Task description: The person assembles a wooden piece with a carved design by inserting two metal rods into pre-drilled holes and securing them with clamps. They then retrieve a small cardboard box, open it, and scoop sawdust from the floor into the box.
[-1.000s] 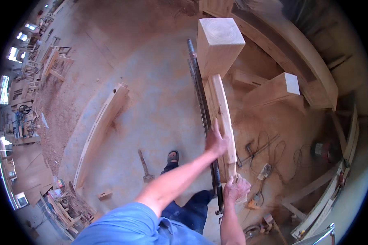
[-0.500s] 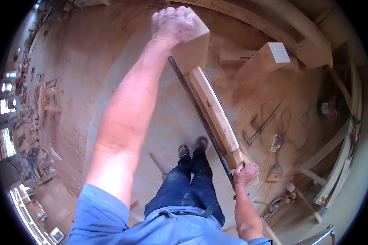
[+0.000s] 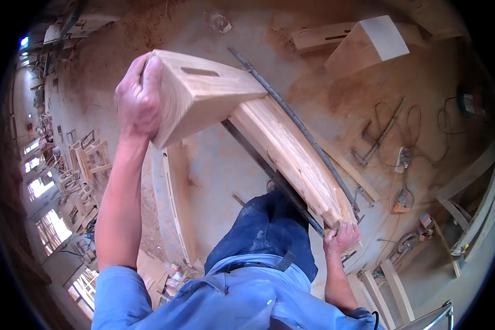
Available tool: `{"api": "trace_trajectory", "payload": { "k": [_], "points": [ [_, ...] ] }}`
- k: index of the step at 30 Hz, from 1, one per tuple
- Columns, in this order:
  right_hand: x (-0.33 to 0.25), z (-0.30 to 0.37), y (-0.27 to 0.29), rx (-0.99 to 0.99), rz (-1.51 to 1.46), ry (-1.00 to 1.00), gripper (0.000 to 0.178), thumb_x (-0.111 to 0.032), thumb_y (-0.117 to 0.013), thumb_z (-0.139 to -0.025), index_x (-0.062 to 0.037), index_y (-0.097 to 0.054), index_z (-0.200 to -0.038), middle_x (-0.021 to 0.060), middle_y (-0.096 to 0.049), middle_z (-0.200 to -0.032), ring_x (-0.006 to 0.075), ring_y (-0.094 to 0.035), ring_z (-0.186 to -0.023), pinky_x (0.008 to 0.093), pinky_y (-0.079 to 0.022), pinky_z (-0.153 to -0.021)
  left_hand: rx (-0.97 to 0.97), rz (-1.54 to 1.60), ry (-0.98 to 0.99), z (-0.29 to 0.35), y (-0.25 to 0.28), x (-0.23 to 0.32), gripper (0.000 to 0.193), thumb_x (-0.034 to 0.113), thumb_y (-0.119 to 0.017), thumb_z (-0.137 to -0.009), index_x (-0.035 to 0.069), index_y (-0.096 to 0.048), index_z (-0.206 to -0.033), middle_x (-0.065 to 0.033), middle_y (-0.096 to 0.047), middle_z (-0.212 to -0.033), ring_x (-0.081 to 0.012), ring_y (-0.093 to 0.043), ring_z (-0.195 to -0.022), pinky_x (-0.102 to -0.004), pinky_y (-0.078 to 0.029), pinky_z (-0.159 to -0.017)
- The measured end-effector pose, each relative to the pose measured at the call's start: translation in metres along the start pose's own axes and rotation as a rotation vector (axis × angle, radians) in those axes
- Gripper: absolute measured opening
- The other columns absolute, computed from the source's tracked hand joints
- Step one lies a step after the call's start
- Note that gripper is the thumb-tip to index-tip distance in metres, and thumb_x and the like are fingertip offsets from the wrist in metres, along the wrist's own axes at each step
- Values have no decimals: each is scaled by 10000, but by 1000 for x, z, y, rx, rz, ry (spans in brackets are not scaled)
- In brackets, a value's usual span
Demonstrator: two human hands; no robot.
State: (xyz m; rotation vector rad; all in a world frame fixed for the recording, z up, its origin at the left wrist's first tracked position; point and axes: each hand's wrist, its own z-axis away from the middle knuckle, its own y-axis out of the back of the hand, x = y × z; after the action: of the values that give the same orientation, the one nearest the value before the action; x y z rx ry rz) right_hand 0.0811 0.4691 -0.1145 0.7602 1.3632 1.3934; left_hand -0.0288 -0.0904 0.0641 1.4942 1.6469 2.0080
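Balance likely explains left grip (image 3: 139, 99) clamped on pale squared wooden block (image 3: 203, 99), right grip (image 3: 342, 237) on long pale wooden rail (image 3: 291, 148).

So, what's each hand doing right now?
Left hand: holding the thick pale slotted wooden block.
Right hand: gripping one end of the long pale wooden beam.
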Motion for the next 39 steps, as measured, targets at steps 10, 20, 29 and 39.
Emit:
{"api": "trace_trajectory", "payload": {
  "k": [10, 20, 29, 39],
  "points": [
    [-4, -1, -1, -82, 75, -50, 393, -47, -573, -660, -72, -652, -1044, 122, -584, -1072, 377, -483, -1139, 513, -352, -1006, -78, 31, 34, 1, 6, 7, 367, 244, -487, -1024, -52, -610, -1201, -136, -669, -1076, -205, -605, -1006, -318, -457, -933],
    [-7, -1, -3, -71, 112, -68, 382, -53, -582, -665, -99, -655, -1037, 105, -586, -1046, 357, -500, -1124, 511, -367, -992, -99, 5, 32, 1, 8, 6, 370, 260, -477, -1027, -33, -610, -1210, -146, -672, -1079, -220, -613, -1017, -321, -457, -942],
    [-1, 4, -6, -177, 63, -314, 565, -136, -622, -693, -44, -592, -1249, 193, -580, -1242, 384, -491, -1194, 504, -357, -1034, -130, -103, -37, 6, 11, -14, 406, 301, -468, -1055, -43, -624, -1205, -154, -684, -1086, -226, -628, -1011, -317, -473, -924],
    [1, 27, -29, 481, 68, -657, 580, -282, -599, -865, -37, -490, -1379, 170, -584, -1226, 382, -501, -1196, 537, -299, -1114, -184, -73, -159, -11, 16, -39, 438, 335, -439, -1076, -34, -631, -1213, -129, -682, -1088, -204, -617, -990, -327, -460, -923]
  ]
}}
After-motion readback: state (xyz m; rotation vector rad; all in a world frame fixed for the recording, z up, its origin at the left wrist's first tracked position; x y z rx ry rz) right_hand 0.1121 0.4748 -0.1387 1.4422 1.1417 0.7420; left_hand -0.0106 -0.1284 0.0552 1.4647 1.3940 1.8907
